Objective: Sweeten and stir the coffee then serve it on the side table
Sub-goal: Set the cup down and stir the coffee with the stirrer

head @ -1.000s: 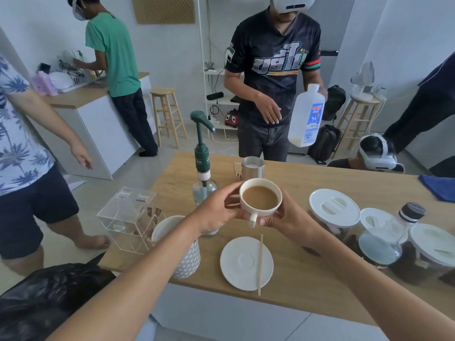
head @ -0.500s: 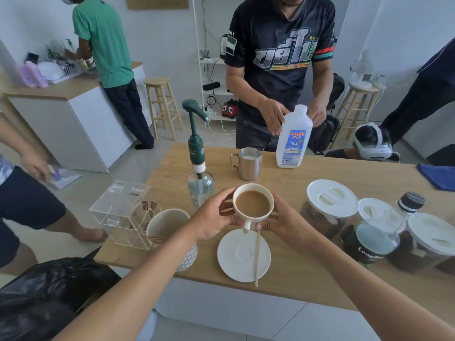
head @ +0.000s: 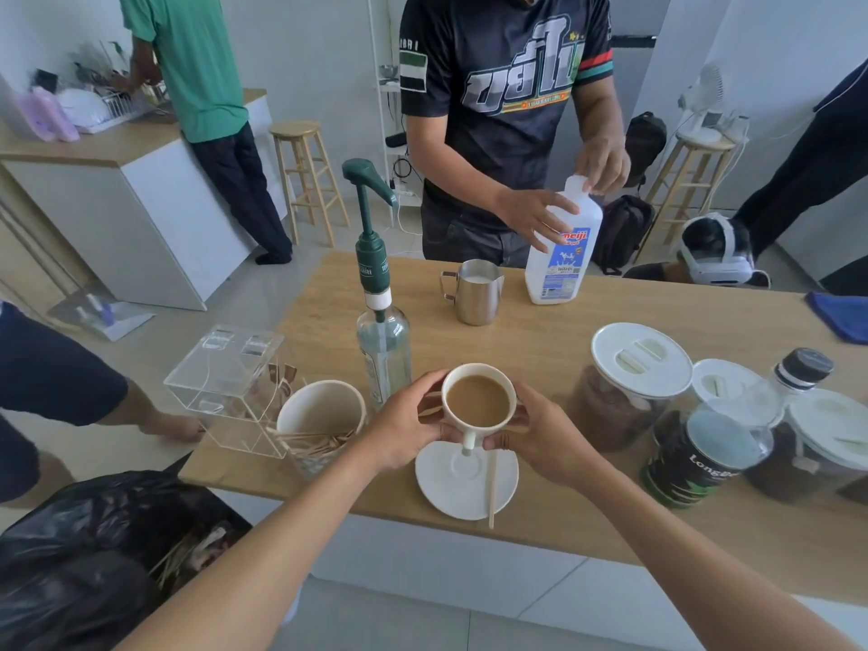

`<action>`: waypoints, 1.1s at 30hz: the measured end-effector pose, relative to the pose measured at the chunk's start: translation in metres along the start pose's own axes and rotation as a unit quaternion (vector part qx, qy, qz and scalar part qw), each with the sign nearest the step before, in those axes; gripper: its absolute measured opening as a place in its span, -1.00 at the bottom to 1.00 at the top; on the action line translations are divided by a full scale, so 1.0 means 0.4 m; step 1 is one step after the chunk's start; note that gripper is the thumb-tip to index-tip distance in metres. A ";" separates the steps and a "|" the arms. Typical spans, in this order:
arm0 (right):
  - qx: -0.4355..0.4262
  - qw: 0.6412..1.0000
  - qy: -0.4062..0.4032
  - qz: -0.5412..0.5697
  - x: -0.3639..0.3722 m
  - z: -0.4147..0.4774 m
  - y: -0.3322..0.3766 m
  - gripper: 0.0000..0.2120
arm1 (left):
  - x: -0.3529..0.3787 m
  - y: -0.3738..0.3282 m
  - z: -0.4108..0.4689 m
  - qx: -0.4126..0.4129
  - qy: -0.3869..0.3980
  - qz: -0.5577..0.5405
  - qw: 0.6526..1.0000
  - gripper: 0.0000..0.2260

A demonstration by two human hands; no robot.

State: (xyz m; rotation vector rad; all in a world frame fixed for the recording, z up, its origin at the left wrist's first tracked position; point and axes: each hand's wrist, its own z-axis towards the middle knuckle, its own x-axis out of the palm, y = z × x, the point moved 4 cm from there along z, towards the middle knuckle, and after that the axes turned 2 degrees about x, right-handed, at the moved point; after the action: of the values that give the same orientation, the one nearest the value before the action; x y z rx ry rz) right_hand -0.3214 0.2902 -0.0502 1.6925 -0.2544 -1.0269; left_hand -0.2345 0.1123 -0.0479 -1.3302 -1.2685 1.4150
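Observation:
A white cup of milky coffee hangs just above the far rim of a white saucer, its handle pointing toward me. My left hand cups its left side and my right hand cups its right side. A wooden stir stick lies across the right part of the saucer. Behind the cup stands a clear syrup bottle with a green pump.
On the wooden counter stand a steel milk jug, lidded jars, a dark tin, a cup of stir sticks and a clear acrylic box. A person opposite holds a milk bottle. A black bin bag sits lower left.
Both my hands have brought the cup down and closer, to just over the saucer. The person opposite set the milk bottle on the counter and handles its top.

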 end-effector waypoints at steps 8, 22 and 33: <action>0.023 0.999 0.001 -0.027 0.038 -0.011 -0.042 -0.32 | 0.011 0.077 -0.014 -0.036 -0.005 -0.002 0.999 -0.28; 0.064 0.996 0.020 -0.050 0.098 -0.023 -0.126 -0.26 | 0.035 0.173 -0.037 -0.072 -0.012 0.009 0.997 -0.28; 0.077 0.994 0.012 -0.077 0.113 -0.025 -0.143 -0.33 | 0.042 0.185 -0.042 -0.071 -0.017 -0.001 0.997 -0.29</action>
State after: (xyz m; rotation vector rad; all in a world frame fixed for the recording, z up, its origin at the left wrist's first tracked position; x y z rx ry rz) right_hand -0.3050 0.2910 -0.1219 1.8864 -0.1945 -1.1227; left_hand -0.2140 0.1176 -0.1226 -1.4032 -1.4152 1.3728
